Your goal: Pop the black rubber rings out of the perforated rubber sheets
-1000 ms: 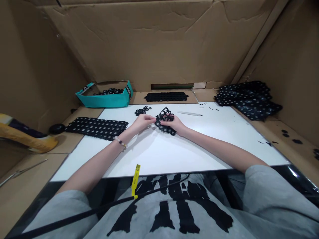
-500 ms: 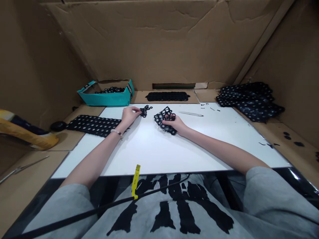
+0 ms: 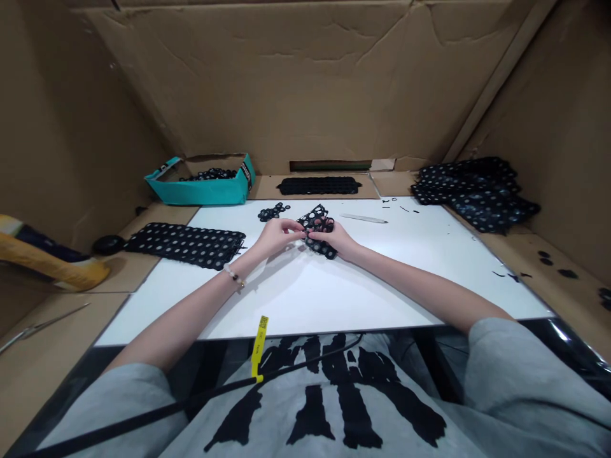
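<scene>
A black perforated sheet [image 3: 326, 252] with rows of round holes and pale dots is held just above the white board. My right hand [image 3: 340, 239] grips its right side, thumb in front. At the sheet's left edge, my left hand [image 3: 281, 235] has thumb and fingertips pinched together on it; the exact bit between them is too small to make out. Behind my left hand lies a small pile of black rings [image 3: 273, 212]. A larger dotted black sheet [image 3: 188, 244] lies flat to the left, near my left wrist.
A teal box [image 3: 203, 192] with black rings stands at the back left. Behind the board lies a black strip [image 3: 319, 186], with a slim grey tool [image 3: 363, 218] nearer. Dotted sheets [image 3: 475, 191] are heaped right. A yellow container [image 3: 52, 257] and metal scissors-like tool [image 3: 33, 331] lie left.
My left hand went from the sheet to the ring pile half a second ago, and is now back at the sheet's left edge. My right hand has kept its grip.
</scene>
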The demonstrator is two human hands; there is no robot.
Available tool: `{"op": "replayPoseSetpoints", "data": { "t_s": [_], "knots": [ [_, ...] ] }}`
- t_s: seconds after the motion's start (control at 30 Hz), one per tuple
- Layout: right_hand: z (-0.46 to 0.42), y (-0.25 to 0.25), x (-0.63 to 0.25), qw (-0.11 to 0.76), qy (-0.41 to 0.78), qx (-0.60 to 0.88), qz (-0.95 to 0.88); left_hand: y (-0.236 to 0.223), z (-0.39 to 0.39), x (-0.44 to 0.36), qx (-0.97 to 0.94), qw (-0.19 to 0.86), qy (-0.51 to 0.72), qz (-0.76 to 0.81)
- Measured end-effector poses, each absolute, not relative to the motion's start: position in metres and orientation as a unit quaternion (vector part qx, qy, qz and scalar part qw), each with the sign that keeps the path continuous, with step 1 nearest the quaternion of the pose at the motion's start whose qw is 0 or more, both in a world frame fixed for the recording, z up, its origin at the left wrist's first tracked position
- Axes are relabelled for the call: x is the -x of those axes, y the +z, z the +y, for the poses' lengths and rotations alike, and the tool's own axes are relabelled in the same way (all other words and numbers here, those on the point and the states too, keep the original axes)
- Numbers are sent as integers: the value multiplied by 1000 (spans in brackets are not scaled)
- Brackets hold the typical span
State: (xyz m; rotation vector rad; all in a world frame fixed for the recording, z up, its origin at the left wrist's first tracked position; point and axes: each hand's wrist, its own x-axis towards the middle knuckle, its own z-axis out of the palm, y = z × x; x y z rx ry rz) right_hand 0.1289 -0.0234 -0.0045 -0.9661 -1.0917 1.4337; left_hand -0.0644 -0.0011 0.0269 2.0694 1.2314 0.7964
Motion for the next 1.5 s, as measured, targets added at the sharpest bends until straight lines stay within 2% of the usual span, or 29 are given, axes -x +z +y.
{"op": "replayPoseSetpoints", "data": {
  "t_s": [0.1, 0.17, 0.23, 0.33, 0.43, 0.57, 0.7, 0.8, 0.87, 0.97, 1.17, 1.4, 1.5],
  "knots": [
    [-20, -6, -130, 504, 596, 412, -470, 21, 15, 72, -716, 389, 325, 480],
    [-19, -7, -130, 500, 593, 425, -467, 21, 27, 82, -681, 394, 362, 499],
    [-18, -7, -130, 498, 592, 436, -461, 23, 40, 96, -647, 344, 423, 533],
    [-19, -9, -131, 498, 596, 436, -455, 27, 58, 119, -614, 212, 489, 581],
    [-19, -10, -131, 500, 599, 431, -453, 23, 70, 135, -645, 139, 452, 600],
    [-19, -10, -131, 497, 590, 443, -456, 15, 73, 134, -703, 135, 378, 587],
    [-19, -9, -129, 504, 596, 439, -446, 27, 54, 116, -736, 89, 390, 546],
    [-18, -10, -128, 518, 590, 438, -438, 38, 28, 94, -793, 116, 375, 466],
    [-18, -10, -128, 519, 588, 437, -440, 40, 11, 80, -837, 136, 322, 421],
    [-19, -7, -129, 525, 588, 421, -449, 33, -5, 66, -856, 152, 279, 409],
    [-23, 0, -132, 513, 625, 355, -469, 21, -1, 64, -805, 238, 312, 445],
    [-20, -4, -132, 532, 609, 387, -444, 26, -6, 66, -838, 123, 346, 404],
    [-20, -4, -131, 536, 604, 389, -443, 27, -12, 62, -845, 122, 334, 399]
  ]
}}
